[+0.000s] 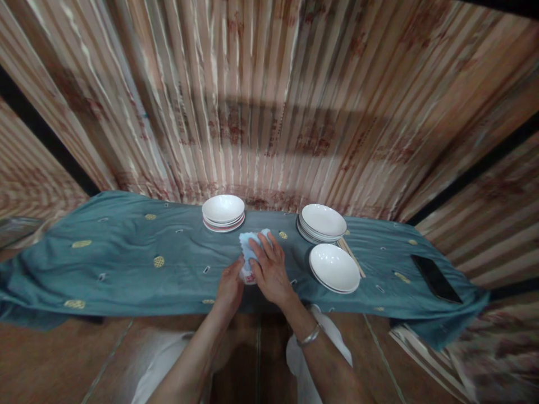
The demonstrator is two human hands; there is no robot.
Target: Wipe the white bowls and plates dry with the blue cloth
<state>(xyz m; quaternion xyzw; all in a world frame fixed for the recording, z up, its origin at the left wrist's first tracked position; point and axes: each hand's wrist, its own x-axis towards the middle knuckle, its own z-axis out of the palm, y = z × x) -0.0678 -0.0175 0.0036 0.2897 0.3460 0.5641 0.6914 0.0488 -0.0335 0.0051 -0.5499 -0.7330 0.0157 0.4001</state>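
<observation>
A white dish with a red pattern [250,278] is held above the near half of the table, mostly covered, so its exact shape cannot be told. My left hand [231,285] is closed on its left side, thumb up by the rim. A light blue cloth [249,245] with a scalloped edge lies over the dish. With bent fingers, my right hand [272,269] presses the cloth against it. Just right of my hands sit two stacked white bowls [334,267]. Behind them stands a taller stack of white bowls [323,220].
Another stack of white bowls [223,210], some red-rimmed, stands at the back, left of centre. Wooden chopsticks [352,258] lie beside the right-hand bowls. A black phone [435,278] rests at the right end of the green tablecloth [126,252]. A pleated curtain [261,101] hangs behind.
</observation>
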